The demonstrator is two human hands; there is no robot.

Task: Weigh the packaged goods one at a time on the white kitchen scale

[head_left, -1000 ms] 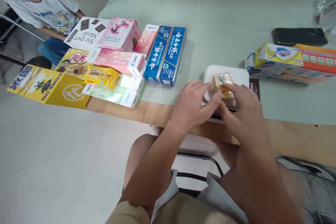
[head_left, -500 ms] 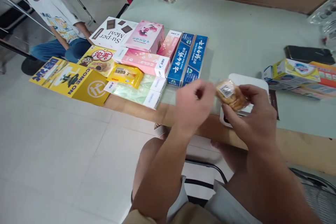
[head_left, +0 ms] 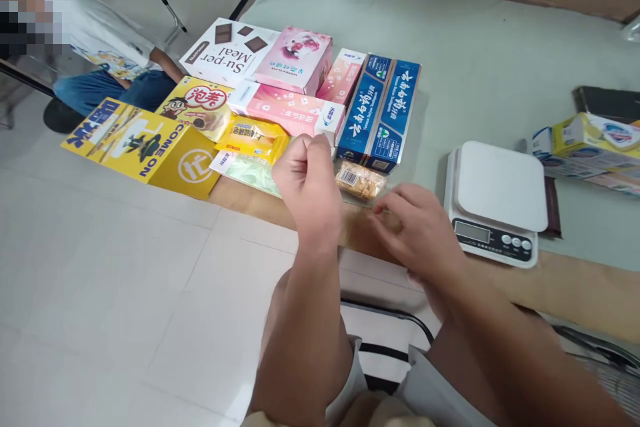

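Note:
A small clear-wrapped snack packet (head_left: pixel 361 179) with a barcode lies on the table just in front of two blue toothpaste boxes (head_left: pixel 381 111). My right hand (head_left: pixel 420 232) hovers right beside it, fingers loosely spread, holding nothing. My left hand (head_left: pixel 309 179) is curled into a loose fist above the table's near edge, next to a pale green box (head_left: pixel 246 170); nothing shows in it. A white kitchen scale (head_left: pixel 498 201) stands to the right with a bare platform.
Pink boxes (head_left: pixel 290 110), a Su-per Meal box (head_left: pixel 225 53), yellow snack packs (head_left: pixel 253 139) and a yellow COME ON box (head_left: pixel 143 149) crowd the table's left end. Soap boxes (head_left: pixel 583 143) and a phone (head_left: pixel 607 101) lie right. A seated person (head_left: pixel 100 47) is at the far left.
My right hand carried the snack packet from the scale leftward and set it down by the toothpaste boxes, then let go. My left hand moved left and closed. The scale is now bare.

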